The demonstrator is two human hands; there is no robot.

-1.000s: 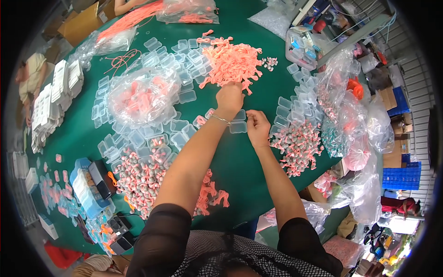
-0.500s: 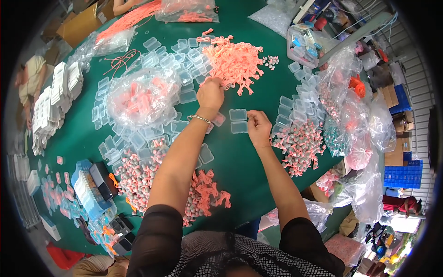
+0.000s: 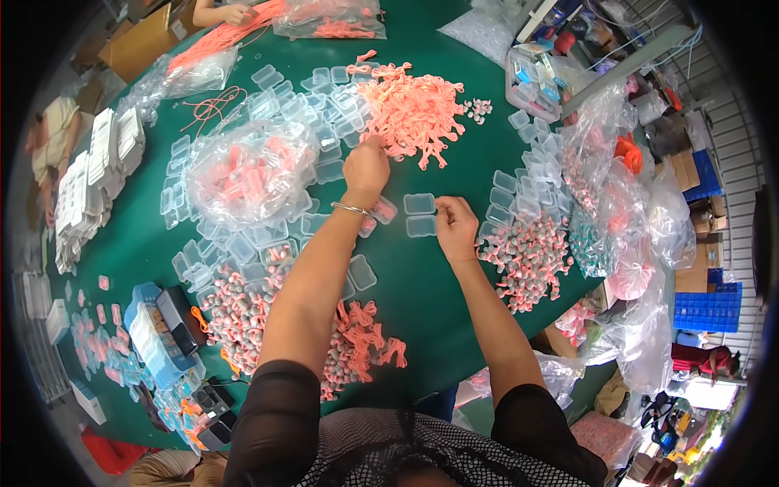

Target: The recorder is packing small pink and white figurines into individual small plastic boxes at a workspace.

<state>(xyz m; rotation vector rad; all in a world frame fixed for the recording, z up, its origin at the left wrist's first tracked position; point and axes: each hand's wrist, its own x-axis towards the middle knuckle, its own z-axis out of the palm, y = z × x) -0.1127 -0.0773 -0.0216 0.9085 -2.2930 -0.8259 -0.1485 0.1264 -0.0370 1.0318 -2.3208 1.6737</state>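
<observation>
My left hand reaches forward to the near edge of a heap of salmon-pink cord loops, fingers closed on a strand. My right hand rests on the green table and pinches the right side of an open clear plastic hinged case. A silver bangle circles my left wrist. More small clear cases lie just right of my right hand, beside a pile of small pink-and-grey pieces.
A clear bag of pink items sits among many empty cases at left. Another pink-and-grey pile and pink loops lie near me. Plastic bags crowd the right edge. White stacks and another person's hand are far left.
My left hand has moved left and forward from the clear case toward the pink cord heap. My right hand has stayed at the open case.
</observation>
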